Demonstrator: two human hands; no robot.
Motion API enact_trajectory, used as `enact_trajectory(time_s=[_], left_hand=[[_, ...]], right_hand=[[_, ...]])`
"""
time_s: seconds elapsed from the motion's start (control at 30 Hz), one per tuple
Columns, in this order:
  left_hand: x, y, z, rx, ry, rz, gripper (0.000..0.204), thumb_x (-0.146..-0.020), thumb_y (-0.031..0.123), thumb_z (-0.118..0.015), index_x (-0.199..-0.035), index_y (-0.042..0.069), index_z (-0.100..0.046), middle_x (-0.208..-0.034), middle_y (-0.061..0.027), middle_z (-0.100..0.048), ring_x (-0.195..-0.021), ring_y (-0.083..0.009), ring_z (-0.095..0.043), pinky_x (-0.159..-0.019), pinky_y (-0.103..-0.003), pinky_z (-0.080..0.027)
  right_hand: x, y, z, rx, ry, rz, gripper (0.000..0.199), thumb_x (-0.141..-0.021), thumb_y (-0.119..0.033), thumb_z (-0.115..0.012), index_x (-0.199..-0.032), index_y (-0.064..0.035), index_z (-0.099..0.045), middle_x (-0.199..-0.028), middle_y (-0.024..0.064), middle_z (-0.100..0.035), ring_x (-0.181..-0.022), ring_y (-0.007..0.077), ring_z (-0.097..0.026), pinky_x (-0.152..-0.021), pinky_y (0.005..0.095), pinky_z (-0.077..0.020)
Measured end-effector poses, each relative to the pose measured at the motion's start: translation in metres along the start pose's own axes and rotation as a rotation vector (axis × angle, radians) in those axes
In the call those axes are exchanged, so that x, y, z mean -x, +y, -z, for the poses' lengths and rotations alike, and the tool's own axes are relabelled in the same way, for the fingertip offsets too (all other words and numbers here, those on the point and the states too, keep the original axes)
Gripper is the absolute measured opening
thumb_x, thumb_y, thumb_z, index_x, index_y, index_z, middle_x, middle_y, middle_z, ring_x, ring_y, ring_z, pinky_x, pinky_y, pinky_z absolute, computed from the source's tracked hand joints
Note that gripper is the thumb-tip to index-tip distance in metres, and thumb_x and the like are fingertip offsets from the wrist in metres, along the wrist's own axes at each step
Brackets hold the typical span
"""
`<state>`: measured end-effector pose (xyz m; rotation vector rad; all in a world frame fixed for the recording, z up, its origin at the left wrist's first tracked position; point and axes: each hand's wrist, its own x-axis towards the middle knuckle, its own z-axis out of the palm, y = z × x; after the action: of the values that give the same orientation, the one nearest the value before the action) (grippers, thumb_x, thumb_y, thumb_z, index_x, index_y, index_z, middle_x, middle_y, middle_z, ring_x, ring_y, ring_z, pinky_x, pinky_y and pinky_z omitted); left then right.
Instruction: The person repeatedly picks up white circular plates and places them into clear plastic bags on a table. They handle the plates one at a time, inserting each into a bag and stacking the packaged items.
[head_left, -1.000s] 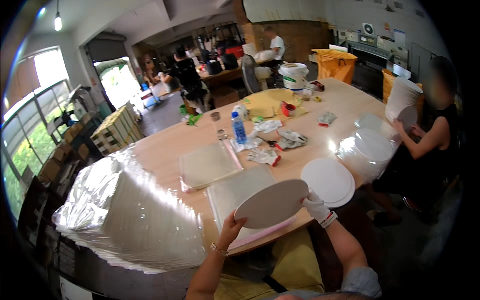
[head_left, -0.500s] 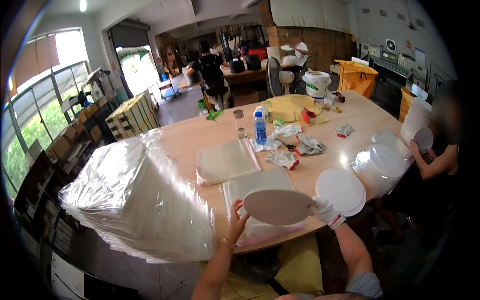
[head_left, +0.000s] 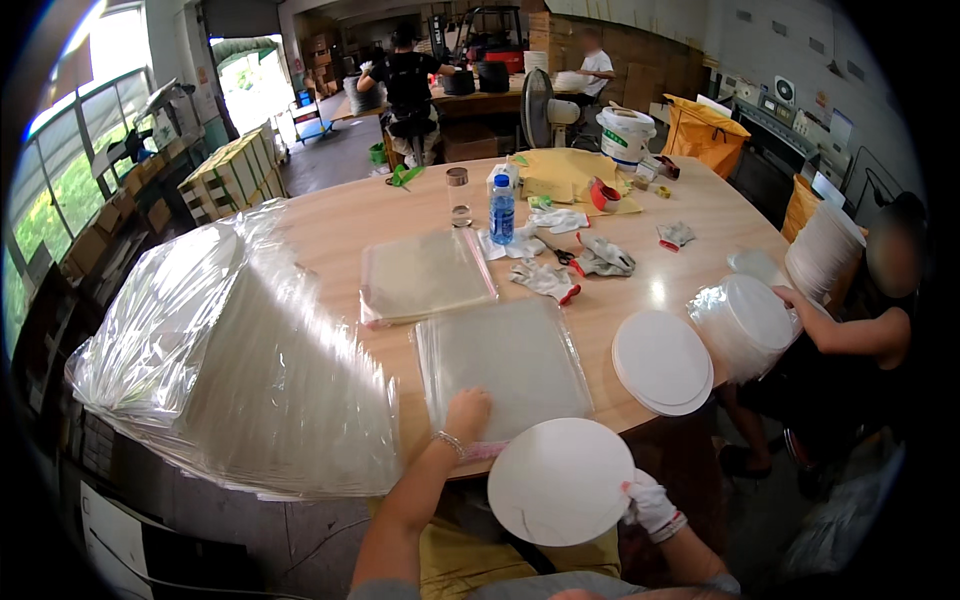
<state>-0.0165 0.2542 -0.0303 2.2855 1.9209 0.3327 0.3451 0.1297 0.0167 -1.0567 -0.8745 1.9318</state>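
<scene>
My right hand, in a white glove with red trim, grips the right edge of a white round disc. The disc's flat face is tipped up toward me, just off the table's near edge. My bare left hand rests, fingers curled, on the near stack of clear plastic bags, above the pink strip along its near edge. Its fingertips are hidden, so whatever they pinch cannot be made out. Right of the bags lies a small pile of white round discs.
A tall stack of clear plastic sheets fills the table's left. Farther back are a second bag stack, a blue bottle, a glass, work gloves and yellow sheets. A person sits at the right beside wrapped discs.
The disc has come down toward me and turned its face up, held by the right hand. My left hand has left the disc and moved onto the near bag stack.
</scene>
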Motion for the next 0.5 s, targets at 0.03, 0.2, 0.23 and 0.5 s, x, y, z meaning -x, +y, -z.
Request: enact_trajectory(time_s=[0.03, 0.2, 0.23, 0.5], left_hand=[[0.003, -0.002, 0.006, 0.045, 0.006, -0.01, 0.016, -0.08, 0.014, -0.053, -0.09, 0.007, -0.063, -0.093, -0.0111, -0.06, -0.091, -0.0286, -0.057, -0.08, -0.042, -0.046], [0.038, -0.011, 0.012, -0.148, 0.55, -0.027, 0.024, -0.083, 0.018, -0.052, -0.101, 0.005, -0.059, -0.093, -0.0162, -0.061, -0.095, -0.0315, -0.058, -0.078, -0.039, -0.048], [0.04, -0.009, 0.017, -0.177, 0.67, 0.055, 0.025, -0.085, 0.02, -0.051, -0.103, 0.005, -0.059, -0.092, -0.0175, -0.061, -0.093, -0.0325, -0.059, -0.076, -0.038, -0.049], [0.038, -0.008, 0.023, 0.881, 0.242, 0.524, 0.037, -0.092, 0.031, -0.046, -0.09, -0.003, -0.061, -0.077, -0.0127, -0.065, -0.066, -0.0239, -0.064, -0.062, -0.034, -0.05]], right_hand=[[-0.004, -0.001, -0.014, -0.015, -0.027, -0.037, 0.027, -0.087, -0.013, -0.047, -0.111, -0.0021, -0.05, -0.07, 0.0012, -0.056, -0.047, 0.0095, -0.048, -0.04, 0.0206, -0.0368], [-0.031, 0.017, -0.055, -0.137, 0.282, -0.082, 0.013, -0.089, -0.012, -0.043, -0.101, -0.0125, -0.049, -0.072, 0.0001, -0.049, -0.05, 0.0096, -0.047, -0.041, 0.0221, -0.0366], [-0.036, 0.023, -0.057, -0.197, 0.324, -0.067, 0.011, -0.089, -0.012, -0.043, -0.099, -0.0136, -0.049, -0.074, 0.0004, -0.049, -0.051, 0.0101, -0.047, -0.042, 0.0225, -0.0368], [-0.028, 0.004, -0.094, -0.294, 0.24, -0.094, 0.01, -0.089, -0.012, -0.045, -0.099, -0.014, -0.048, -0.078, 0.0015, -0.05, -0.058, 0.0129, -0.047, -0.05, 0.029, -0.0388]])
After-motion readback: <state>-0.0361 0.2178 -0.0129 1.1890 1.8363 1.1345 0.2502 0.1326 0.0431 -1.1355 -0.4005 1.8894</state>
